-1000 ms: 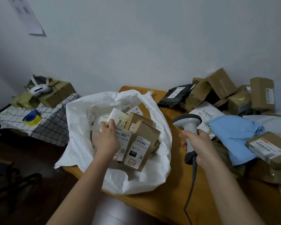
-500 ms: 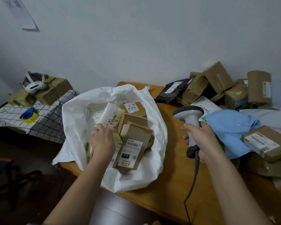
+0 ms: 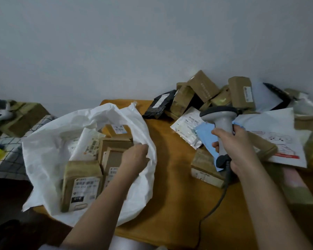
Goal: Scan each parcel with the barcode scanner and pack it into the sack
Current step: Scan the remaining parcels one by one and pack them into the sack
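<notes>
A white sack (image 3: 49,141) lies open on the left end of the orange table (image 3: 175,177). Several brown labelled parcels are inside it, the nearest a box (image 3: 81,184) with its label up. My left hand (image 3: 135,157) is over the sack's right side, fingers loosely curled against the sack's wall, holding no parcel. My right hand (image 3: 242,150) grips the handle of the grey barcode scanner (image 3: 222,123), held upright above a blue mailer (image 3: 205,136) and a brown box (image 3: 204,168). Its cable hangs down to the table.
Loose parcels are heaped at the back right against the wall: brown boxes (image 3: 202,87), a black mailer (image 3: 159,103), a white mailer with a drawing (image 3: 278,138). A low side table with a checked cloth (image 3: 11,163) and a box (image 3: 23,118) stands left.
My left hand has let go of the parcels, which now lie in the sack, and has moved right to the sack's right side. The scanner hand has stayed near the blue mailer.
</notes>
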Action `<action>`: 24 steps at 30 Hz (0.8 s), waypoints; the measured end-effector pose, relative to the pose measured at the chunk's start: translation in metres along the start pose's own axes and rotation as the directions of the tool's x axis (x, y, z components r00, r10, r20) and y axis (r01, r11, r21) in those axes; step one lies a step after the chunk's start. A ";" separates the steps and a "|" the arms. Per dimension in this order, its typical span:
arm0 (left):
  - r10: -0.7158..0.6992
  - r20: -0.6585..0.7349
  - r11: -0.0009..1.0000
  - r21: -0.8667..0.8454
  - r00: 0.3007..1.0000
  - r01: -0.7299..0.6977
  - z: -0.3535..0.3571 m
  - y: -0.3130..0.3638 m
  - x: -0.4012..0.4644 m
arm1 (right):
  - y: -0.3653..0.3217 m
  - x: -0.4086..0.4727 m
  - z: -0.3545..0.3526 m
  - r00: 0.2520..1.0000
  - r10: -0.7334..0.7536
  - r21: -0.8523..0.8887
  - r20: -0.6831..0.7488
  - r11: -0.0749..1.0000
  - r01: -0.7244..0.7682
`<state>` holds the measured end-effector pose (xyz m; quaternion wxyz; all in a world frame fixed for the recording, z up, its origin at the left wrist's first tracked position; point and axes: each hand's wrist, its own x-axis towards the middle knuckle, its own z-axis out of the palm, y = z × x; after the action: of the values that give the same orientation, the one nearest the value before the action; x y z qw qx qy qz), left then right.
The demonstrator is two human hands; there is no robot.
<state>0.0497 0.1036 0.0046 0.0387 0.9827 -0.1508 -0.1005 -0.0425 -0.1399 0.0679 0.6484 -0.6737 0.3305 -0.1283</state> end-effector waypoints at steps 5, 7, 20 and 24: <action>0.222 0.154 0.963 -0.192 0.963 -0.192 0.043 0.080 0.023 | -0.004 0.012 -0.052 0.996 -0.049 -0.051 -0.081 0.998 0.045; 0.277 0.192 0.950 -0.205 0.941 -0.238 0.060 0.106 0.030 | -0.005 0.018 -0.073 0.992 -0.054 -0.065 -0.116 0.997 0.046; 0.276 0.269 0.961 -0.094 0.923 -0.260 0.111 0.177 0.069 | 0.004 0.054 -0.153 0.987 -0.045 -0.110 -0.152 0.994 0.028; 0.240 0.274 0.971 -0.080 0.931 -0.226 0.112 0.165 0.073 | 0.006 0.063 -0.153 0.992 -0.017 -0.096 -0.123 0.995 0.005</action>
<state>0.0471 -0.0811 -0.1005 0.0518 0.9323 -0.2678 -0.2375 -0.0887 -0.2989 0.0649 0.5929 -0.6966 0.3722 -0.1572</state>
